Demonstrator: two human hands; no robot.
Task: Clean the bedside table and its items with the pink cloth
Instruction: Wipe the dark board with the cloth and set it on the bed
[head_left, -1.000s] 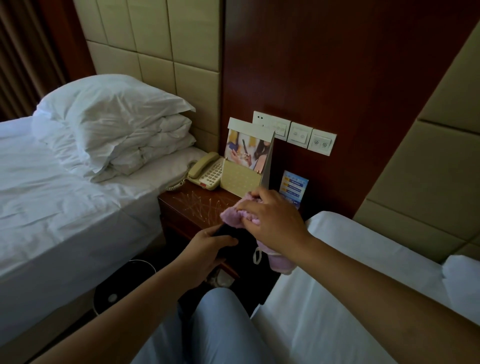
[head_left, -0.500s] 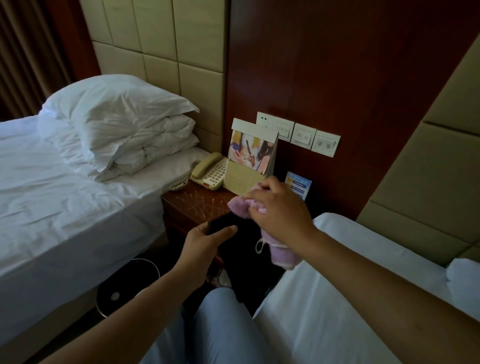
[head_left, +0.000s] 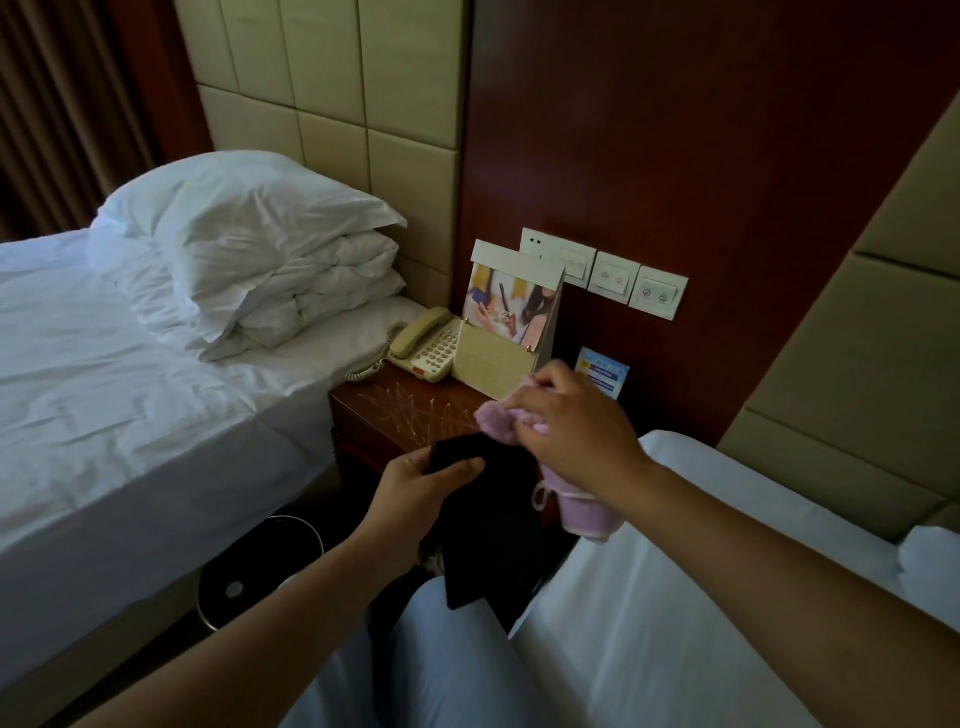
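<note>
My right hand grips the pink cloth and presses it against the upper end of a flat black item. My left hand holds that black item by its top left corner, lifted in front of the bedside table. On the dark wooden table top stand a cream telephone and an upright card stand with a photo on it. A small blue card leans at the wall behind my right hand.
White beds flank the table: one at the left with stacked pillows, one at the right. A black round bin stands on the floor below the left bed. Wall switches sit above the table. My knee is at the bottom.
My left hand has lifted the black item higher off the table's front edge. My right hand has stayed on it with the cloth, shifting slightly up.
</note>
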